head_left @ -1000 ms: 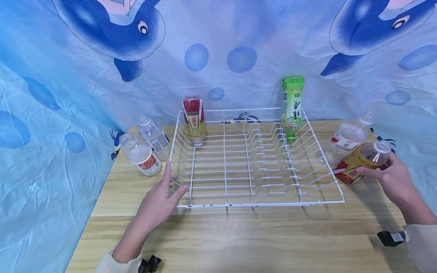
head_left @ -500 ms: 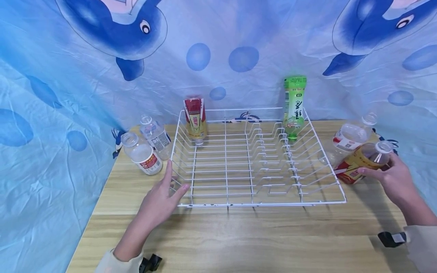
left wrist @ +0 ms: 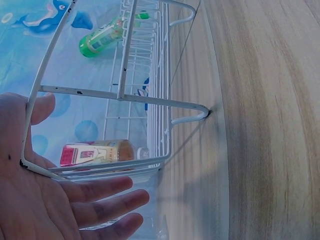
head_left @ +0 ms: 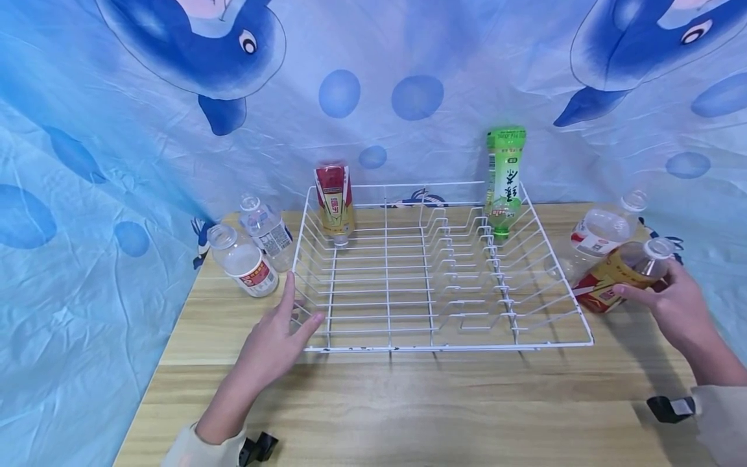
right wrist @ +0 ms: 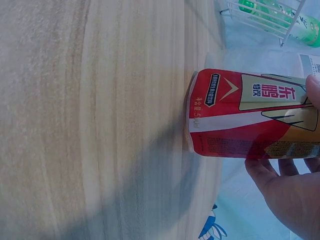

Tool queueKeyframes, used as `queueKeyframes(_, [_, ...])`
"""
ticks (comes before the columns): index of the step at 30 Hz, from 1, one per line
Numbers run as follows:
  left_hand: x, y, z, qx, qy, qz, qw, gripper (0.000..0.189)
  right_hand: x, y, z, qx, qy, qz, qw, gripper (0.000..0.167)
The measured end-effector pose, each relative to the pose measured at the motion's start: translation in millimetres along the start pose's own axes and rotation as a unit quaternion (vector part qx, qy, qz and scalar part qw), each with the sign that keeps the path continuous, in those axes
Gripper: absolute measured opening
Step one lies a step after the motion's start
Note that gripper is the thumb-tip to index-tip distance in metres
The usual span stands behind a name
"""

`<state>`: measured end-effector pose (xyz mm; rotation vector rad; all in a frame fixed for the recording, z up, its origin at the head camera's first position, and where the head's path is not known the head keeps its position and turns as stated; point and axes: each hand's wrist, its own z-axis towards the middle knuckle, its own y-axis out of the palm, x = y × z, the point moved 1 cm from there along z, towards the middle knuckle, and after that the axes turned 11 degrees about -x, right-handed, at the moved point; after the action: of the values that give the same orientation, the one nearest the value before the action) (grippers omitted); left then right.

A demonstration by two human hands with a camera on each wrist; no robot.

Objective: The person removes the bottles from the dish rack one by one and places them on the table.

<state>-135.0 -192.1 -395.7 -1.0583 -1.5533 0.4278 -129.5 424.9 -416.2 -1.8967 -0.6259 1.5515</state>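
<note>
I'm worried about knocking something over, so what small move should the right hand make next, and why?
Probably lift the red-and-gold bottle straight up. The right hand grips it, neck up, outside the wire rack and close to its side, so rising first seems safest for clearing the rim. The green bottle, neck down inside, hints that the rack is next.

Two plastic bottles with red-and-gold labels point(head_left: 620, 272), two clear plastic bottles with red-and-white labels point(head_left: 245, 263), one clear plastic bottle with white-and-dark label point(head_left: 273, 239), one green-labelled plastic bottle point(head_left: 504, 175); bottle total six. One white rectangular wire rack point(head_left: 455, 348). Bare hands two: one left hand point(head_left: 274, 340), one right hand point(head_left: 672, 303). Two pale cloth sleeves point(head_left: 723, 415). Two small black wrist-side devices point(head_left: 670, 408). One light-brown wooden tabletop point(head_left: 420, 408). Two large blue whale prints point(head_left: 192, 61) in head view.
</note>
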Motion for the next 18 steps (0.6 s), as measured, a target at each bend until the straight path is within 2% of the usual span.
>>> queueKeyframes(6, [-0.4, 0.7, -0.5, 0.002, 0.004, -0.005, 1.0000, 0.097, -1, 2, -1.7, -0.010, -0.016, 0.015, 0.9997, 0.080])
queueKeyframes(10, [-1.3, 1.2, -1.7, 0.006, 0.004, -0.004, 1.0000, 0.097, -3, 4, -4.7, -0.007, -0.018, 0.059, 0.9981, 0.088])
queueKeyframes(13, [-1.7, 1.1, -2.9, 0.010, 0.004, -0.004, 0.9999, 0.097, -7, 0, -7.4, 0.018, -0.027, 0.079, 0.9963, 0.095])
queueKeyframes(15, [-1.1, 1.1, -3.2, 0.012, 0.004, -0.005, 0.9999, 0.097, -12, -6, -10.4, 0.050, -0.037, 0.069, 0.9957, 0.097])
queueKeyframes(18, [-0.4, 1.4, -3.0, 0.013, 0.005, -0.005, 0.9999, 0.097, -24, -15, -17.5, 0.116, -0.046, 0.015, 0.9921, 0.098])
